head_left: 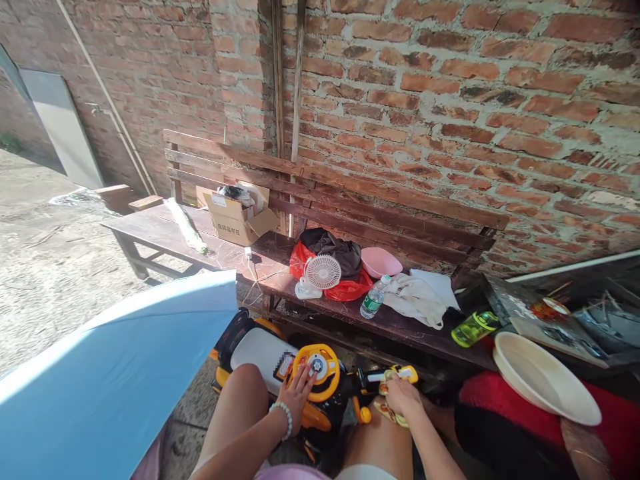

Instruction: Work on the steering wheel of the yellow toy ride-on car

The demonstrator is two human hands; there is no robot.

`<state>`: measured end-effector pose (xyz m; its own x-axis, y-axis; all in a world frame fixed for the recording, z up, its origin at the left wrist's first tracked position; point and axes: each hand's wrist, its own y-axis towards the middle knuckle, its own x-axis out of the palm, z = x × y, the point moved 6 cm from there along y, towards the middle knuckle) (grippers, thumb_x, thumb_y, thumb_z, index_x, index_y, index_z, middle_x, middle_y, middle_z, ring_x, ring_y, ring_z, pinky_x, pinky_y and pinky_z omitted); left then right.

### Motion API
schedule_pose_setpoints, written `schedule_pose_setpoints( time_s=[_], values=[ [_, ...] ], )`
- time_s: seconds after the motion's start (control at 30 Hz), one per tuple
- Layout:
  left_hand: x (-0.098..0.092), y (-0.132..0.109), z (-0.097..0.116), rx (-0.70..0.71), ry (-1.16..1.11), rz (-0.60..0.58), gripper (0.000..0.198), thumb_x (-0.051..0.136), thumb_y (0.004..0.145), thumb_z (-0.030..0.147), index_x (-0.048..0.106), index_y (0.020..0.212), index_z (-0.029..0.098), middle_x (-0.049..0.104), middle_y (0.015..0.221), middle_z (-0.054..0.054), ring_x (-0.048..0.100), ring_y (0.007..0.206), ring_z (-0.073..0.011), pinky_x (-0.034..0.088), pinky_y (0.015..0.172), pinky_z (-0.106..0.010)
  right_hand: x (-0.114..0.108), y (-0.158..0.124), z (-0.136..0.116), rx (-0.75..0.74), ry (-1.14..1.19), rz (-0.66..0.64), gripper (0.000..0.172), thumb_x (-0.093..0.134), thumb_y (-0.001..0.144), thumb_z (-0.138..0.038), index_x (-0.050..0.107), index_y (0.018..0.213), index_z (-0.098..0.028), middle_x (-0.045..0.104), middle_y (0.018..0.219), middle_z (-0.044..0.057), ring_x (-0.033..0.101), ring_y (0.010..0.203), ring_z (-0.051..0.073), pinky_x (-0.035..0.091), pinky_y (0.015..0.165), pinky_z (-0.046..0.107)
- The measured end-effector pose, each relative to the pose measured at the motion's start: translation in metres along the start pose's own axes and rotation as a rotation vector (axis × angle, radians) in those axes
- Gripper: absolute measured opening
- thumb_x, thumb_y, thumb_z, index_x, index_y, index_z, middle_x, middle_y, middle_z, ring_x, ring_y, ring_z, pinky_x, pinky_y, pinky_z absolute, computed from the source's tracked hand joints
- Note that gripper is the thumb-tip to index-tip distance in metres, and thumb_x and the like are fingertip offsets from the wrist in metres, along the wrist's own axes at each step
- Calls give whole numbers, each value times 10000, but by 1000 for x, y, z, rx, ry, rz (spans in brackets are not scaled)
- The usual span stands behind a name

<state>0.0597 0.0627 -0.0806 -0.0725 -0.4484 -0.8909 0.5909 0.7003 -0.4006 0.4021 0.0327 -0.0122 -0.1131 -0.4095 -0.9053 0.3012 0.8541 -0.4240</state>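
Note:
A ride-on toy vehicle with a white seat [257,353] and a yellow steering wheel [331,389] stands between my knees. My left hand [299,393], with a beaded bracelet on its wrist, lies across the left side of the wheel, fingers stretched out towards the hub. My right hand [401,395] is closed on a yellow patterned cloth [395,415], part of which hangs down over my right thigh. The cloth lies against a yellow-ended bar [409,373] at the toy's front. My palm and fingers hide some of the cloth.
Behind the toy runs a wooden bench [280,273] holding a cardboard box [235,223], a white fan [323,272], a water bottle [375,297] and a green bottle [474,329]. A light-blue surface [125,360] is at left. Beside me at right sits another person under a cream basin [545,380].

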Motion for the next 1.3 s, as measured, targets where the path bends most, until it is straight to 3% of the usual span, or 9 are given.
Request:
schedule_pose_setpoints(
  time_s=[0.2,0.37,0.47,0.57,0.73,0.9,1.1,1.2,1.3],
  values=[
    [3,6,4,-94,9,-11,1123,739,878,385,97,1784,217,-1,1844,-141,39,1704,-464,301,1278,-721,-10,-20,-41,-173,-208,-53,441,526,890,-37,846,1155,-183,738,1395,164,698,1283,334,537,1058,407],
    [-13,0,10,-97,0,13,873,535,1041,480,148,1785,237,80,1847,-140,118,1710,-430,360,1241,-727,-19,-36,-50,-181,-163,-12,402,547,879,-58,854,1088,-211,730,1371,154,688,1252,329,525,1003,378],
    [-21,-6,10,-81,-3,-21,954,584,990,471,125,1785,215,34,1845,-147,92,1714,-429,383,1218,-736,-20,-46,-48,-255,-92,17,460,506,893,-77,835,1167,-245,721,1354,122,686,1243,292,488,1038,355],
    [-22,-7,9,-58,-20,-35,1097,676,886,473,113,1783,189,-9,1839,-161,50,1714,-442,360,1227,-743,-23,-49,-38,-276,54,59,643,490,891,-97,710,1453,-319,692,1393,82,673,1283,239,466,1059,298],
    [-16,-4,7,-51,-58,-22,1154,702,820,443,123,1785,188,-19,1841,-152,35,1711,-450,308,1256,-753,-33,-36,-19,-118,126,268,750,477,954,-163,472,1685,-331,629,1497,85,629,1342,247,468,1110,310],
    [-9,1,7,-53,-11,-4,1135,707,851,464,129,1786,185,-3,1844,-169,49,1713,-450,331,1242,-759,-9,-23,-23,67,1,204,669,519,951,-160,622,1560,-417,656,1478,63,650,1281,287,537,985,371],
    [0,4,3,-24,-15,13,1218,741,777,381,91,1787,179,-64,1834,-158,24,1707,-460,323,1250,-747,7,-31,-50,-151,108,207,631,499,958,-166,655,1537,-363,708,1363,74,684,1189,240,506,1032,323],
    [2,2,2,5,-27,16,1276,766,736,358,63,1786,181,-80,1832,-164,-5,1705,-462,335,1250,-730,9,-36,-48,-186,242,243,586,522,938,-174,710,1469,-335,725,1325,64,702,1179,221,512,1035,301],
    [0,1,1,-7,-33,2,1280,763,731,360,58,1786,185,-89,1830,-162,-5,1703,-468,332,1249,-734,2,-40,-44,-181,397,361,493,515,959,-224,758,1373,-337,737,1295,44,722,1137,209,539,998,291]
  ],
)
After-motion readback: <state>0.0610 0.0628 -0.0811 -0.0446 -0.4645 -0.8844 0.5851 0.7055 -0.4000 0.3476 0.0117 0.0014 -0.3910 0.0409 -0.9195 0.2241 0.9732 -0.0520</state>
